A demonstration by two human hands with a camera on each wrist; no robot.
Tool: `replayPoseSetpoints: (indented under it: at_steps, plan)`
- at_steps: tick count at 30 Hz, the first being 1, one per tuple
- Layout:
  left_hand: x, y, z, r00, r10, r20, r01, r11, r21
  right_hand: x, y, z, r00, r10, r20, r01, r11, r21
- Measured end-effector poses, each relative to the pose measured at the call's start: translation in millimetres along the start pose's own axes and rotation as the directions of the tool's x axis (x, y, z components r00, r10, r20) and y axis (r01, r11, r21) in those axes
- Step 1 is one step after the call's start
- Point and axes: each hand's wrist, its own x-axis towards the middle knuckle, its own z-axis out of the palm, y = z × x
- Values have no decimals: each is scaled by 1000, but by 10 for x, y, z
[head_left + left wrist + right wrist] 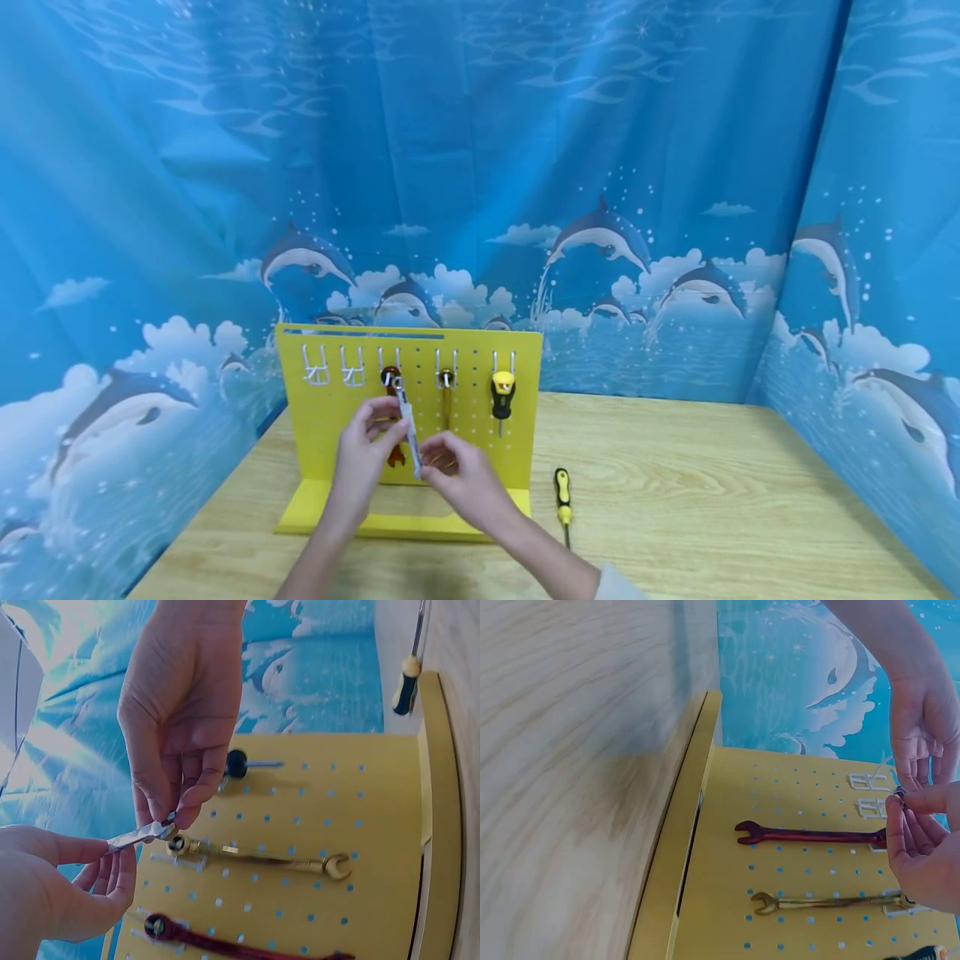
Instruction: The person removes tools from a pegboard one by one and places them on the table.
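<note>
In front of the yellow pegboard, a silver wrench (409, 425) is held slanted, its ring end uppermost. My left hand (363, 458) pinches its middle between thumb and fingers. The right hand (471, 483) grips the lower end with its fingertips, which partly cover it. Behind the silver wrench hangs a red wrench (810, 835) on a hook, and beside that a gold wrench (262, 856). In the left wrist view the silver wrench (135, 838) spans both hands. The right wrist view shows only a small bit of it between the fingers.
The yellow pegboard (480, 350) stands on a wooden table (675, 483). Two wire hooks (315, 367) at its left carry nothing. A stubby yellow-black screwdriver (502, 396) hangs at the right. A longer screwdriver (563, 500) lies on the table right of the board.
</note>
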Motion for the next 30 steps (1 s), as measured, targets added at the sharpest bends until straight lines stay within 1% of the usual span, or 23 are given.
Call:
replayPoseSetpoints:
  at_steps: [6, 8, 11, 15, 21, 30]
  plan:
    - [-51, -21, 146, 996, 60, 71, -58, 998, -28, -181, -242, -155, 1000, -12, -19, 11, 1000, -26]
    - [-68, -39, 191, 992, 80, 93, -78, 997, -29, -230, -269, -200, 999, -26, -21, 25, 999, -32]
    - [-88, -66, 258, 988, 101, 117, -99, 995, -26, -266, -114, -242, 999, -37, -23, 36, 998, -44]
    - [-120, -83, 343, 983, 106, 147, -100, 994, -50, -316, 114, -299, 999, -38, -32, 36, 998, -44]
    - [-158, -120, 477, 977, 110, 183, -99, 993, -64, -428, 172, -398, 997, -45, -54, 43, 998, -50]
    - [-222, -234, 709, 965, 110, 239, -90, 991, -95, -617, 235, -552, 996, 17, -88, -21, 999, -49]
